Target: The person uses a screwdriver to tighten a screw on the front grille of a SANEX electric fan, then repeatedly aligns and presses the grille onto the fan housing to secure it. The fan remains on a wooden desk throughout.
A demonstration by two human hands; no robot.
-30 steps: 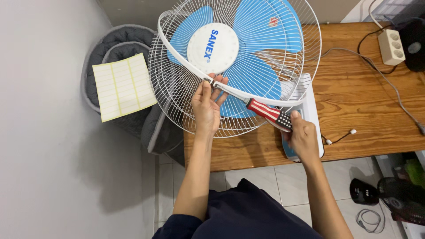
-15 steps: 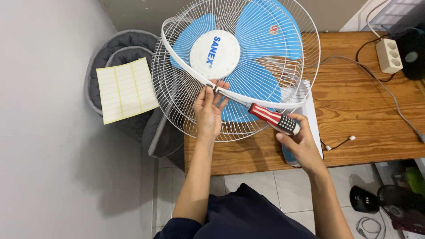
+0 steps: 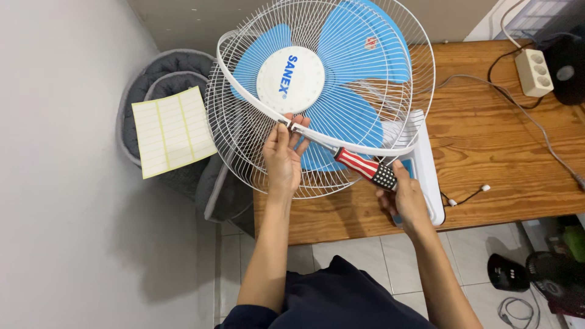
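A fan with blue blades (image 3: 341, 116) and a white wire grille (image 3: 244, 134) lies tilted on a wooden table (image 3: 506, 152). A white plastic rim band (image 3: 244, 91) runs across the grille. My left hand (image 3: 283, 155) pinches the band's clasp at the grille's lower middle. My right hand (image 3: 405, 195) grips a screwdriver (image 3: 362, 167) with a red, white and dark patterned handle. Its shaft points up-left, and the tip meets the clasp at my left fingertips. The fan's white base (image 3: 426, 170) lies behind my right hand.
A grey padded cushion (image 3: 152, 85) leans by the wall at left, with a pale yellow sheet of labels (image 3: 170, 131) on it. A white power strip (image 3: 533, 73) and cables lie on the table's far right. Dark items sit on the tiled floor (image 3: 365, 256) at lower right.
The fan, both hands and the screwdriver keep their hold and pose. Only the view has shifted slightly.
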